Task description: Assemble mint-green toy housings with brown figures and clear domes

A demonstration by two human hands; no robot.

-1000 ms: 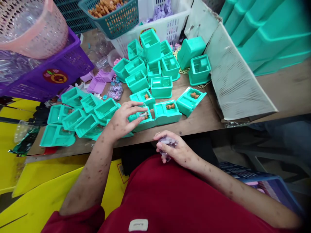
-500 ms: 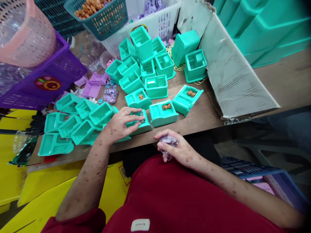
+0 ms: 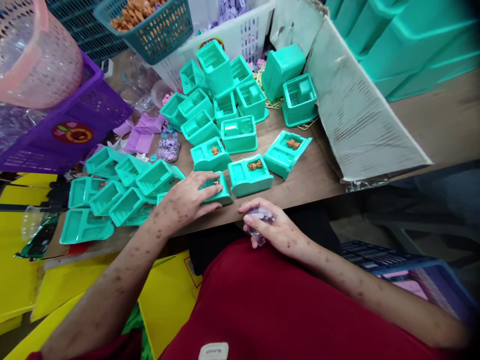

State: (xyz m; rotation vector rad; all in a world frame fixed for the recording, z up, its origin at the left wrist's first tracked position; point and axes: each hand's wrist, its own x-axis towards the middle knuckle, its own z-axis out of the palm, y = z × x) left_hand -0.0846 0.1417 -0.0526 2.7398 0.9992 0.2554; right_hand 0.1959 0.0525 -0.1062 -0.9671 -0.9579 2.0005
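Note:
My left hand [image 3: 189, 200] lies flat over a teal plastic tray [image 3: 221, 192] at the table's near edge, fingers pressing on its top. My right hand [image 3: 275, 230] rests at the table edge in front of my red shirt, closed around a bunch of small clear plastic pieces [image 3: 260, 217]. Just right of the left hand sits a teal tray with a brown figure [image 3: 250, 174]. Two more trays holding brown figures [image 3: 287, 152] [image 3: 210, 155] lie behind it.
Several empty teal trays [image 3: 127, 192] lie at the left and pile up at the back [image 3: 225, 95]. A purple basket [image 3: 71, 125], a pink basket [image 3: 37, 55], a teal basket of brown figures [image 3: 150, 22] and a cardboard flap [image 3: 360, 115] surround them.
My left hand has lowered from holding a clear piece over the tray to lying flat on it. The view has shifted slightly. The right hand stays put.

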